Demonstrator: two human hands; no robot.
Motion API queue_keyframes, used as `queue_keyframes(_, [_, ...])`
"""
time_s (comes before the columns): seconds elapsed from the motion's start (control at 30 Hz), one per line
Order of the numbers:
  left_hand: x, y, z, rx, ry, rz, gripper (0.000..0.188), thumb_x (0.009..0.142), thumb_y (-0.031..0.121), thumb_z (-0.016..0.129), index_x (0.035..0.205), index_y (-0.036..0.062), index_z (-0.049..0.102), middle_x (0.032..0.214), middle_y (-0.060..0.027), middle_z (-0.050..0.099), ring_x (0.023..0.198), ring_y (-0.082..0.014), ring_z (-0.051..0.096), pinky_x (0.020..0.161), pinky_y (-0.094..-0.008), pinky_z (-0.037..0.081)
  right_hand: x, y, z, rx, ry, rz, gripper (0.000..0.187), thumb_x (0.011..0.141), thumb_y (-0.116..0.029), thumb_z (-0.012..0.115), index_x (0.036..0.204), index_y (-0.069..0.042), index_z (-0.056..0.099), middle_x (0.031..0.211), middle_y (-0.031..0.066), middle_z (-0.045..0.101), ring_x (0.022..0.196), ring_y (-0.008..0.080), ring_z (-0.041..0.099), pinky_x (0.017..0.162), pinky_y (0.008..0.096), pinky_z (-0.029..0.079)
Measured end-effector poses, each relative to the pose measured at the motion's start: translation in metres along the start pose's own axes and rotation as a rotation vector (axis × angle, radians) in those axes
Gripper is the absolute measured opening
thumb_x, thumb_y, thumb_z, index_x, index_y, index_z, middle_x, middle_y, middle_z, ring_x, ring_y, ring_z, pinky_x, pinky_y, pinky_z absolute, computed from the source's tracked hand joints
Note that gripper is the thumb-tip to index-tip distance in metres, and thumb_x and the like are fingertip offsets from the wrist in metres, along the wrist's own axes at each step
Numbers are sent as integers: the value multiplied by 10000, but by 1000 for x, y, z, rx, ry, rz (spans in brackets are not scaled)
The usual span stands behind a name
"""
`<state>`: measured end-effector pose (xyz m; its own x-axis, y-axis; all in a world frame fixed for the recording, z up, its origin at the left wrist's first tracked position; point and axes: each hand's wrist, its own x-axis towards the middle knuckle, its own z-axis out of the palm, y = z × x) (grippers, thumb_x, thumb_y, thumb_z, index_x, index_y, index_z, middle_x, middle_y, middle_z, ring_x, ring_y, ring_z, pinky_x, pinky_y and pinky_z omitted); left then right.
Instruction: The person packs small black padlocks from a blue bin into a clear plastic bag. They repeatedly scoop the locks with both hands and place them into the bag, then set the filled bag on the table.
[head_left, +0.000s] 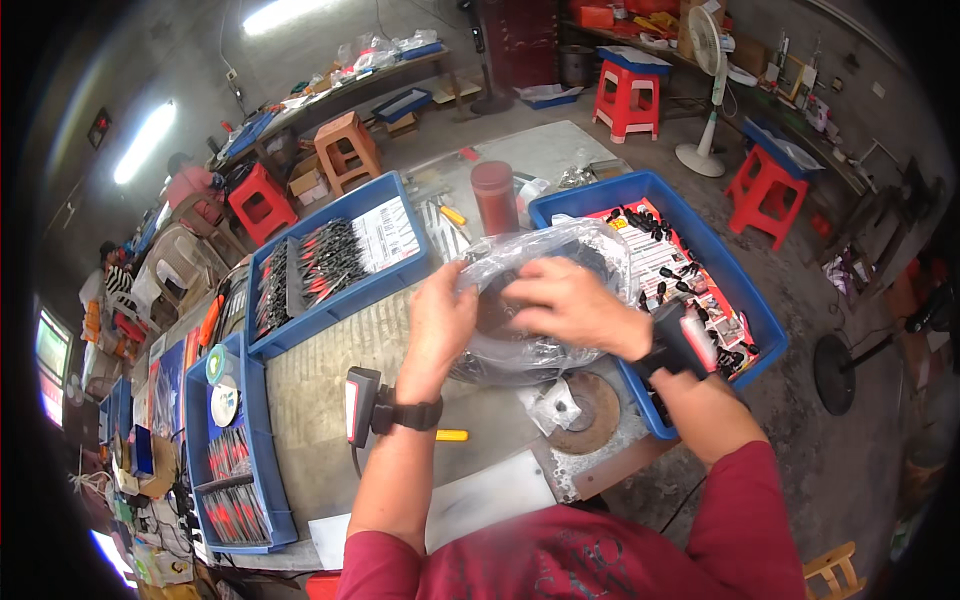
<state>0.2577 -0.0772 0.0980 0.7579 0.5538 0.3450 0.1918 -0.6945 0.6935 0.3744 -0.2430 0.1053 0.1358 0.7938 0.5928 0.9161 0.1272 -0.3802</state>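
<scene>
A clear plastic bag (500, 352) stands with its mouth spread wide at the middle of the worktable; dark contents show dimly through it. My left hand (445, 318) is closed on the bag's left rim, thumb and fingers pinching the film. Over the bag's mouth reaches my right hand (580, 308), fingers apart and slightly blurred, with nothing visible between them. What lies beneath those fingers is mostly hidden. Both wrists carry a strapped device, the left one (362, 405) trailing a cable. Right of the bag, a blue tray (765, 320) holds black small parts on printed cards.
A reddish-brown cylinder (494, 198) stands behind the bag. Two blue trays, one (340, 330) at left and one (276, 490) nearer, hold red-and-black tools. A round metal disc (600, 415) lies before the bag, near a yellow-handled tool (452, 435). Red stools (628, 100) and a fan (705, 140) stand beyond.
</scene>
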Motion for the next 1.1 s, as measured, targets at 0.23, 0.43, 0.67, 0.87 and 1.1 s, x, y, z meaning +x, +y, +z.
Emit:
queue_keyframes(0.23, [0, 3, -2, -8, -31, 18, 313, 793, 86, 589, 1086, -22, 596, 1018, -247, 621, 986, -392, 589, 867, -418, 460, -79, 83, -77, -385, 308, 487, 259, 845, -192, 594, 1010, 6, 609, 957, 175, 608, 895, 323, 590, 782, 363, 459])
queue_keyframes(0.43, [5, -5, 6, 77, 19, 168, 309, 779, 91, 631, 1068, -19, 612, 892, -213, 653, 781, -296, 651, 711, -350, 497, -171, 119, -67, -569, -242, 1069, 666, 784, -548, 575, 1246, -74, 495, 1191, 269, 498, 1114, 417, 480, 957, 454, 376])
queue_keyframes(0.67, [7, -8, 10, 70, 36, 208, 308, 777, 85, 628, 1065, -23, 612, 883, -215, 650, 761, -300, 646, 704, -353, 497, -150, 67, -38, -398, -559, 909, 803, 716, -621, 607, 1360, -183, 411, 1327, 319, 389, 1224, 486, 388, 960, 523, 394])
queue_keyframes(0.87, [5, -7, 6, 63, -4, 164, 316, 783, 87, 624, 1079, -22, 607, 911, -212, 653, 798, -305, 650, 733, -354, 495, -148, 55, -22, -257, -499, 705, 547, 710, -334, 690, 1181, -91, 554, 1046, 263, 514, 974, 418, 525, 862, 437, 446])
queue_keyframes(1.1, [4, -2, 3, 49, -42, 98, 317, 786, 85, 607, 1086, -21, 605, 961, -233, 639, 880, -344, 626, 793, -382, 481, -150, 65, -26, -170, -427, 679, 386, 668, -237, 704, 996, -45, 637, 925, 234, 552, 894, 382, 556, 811, 417, 458])
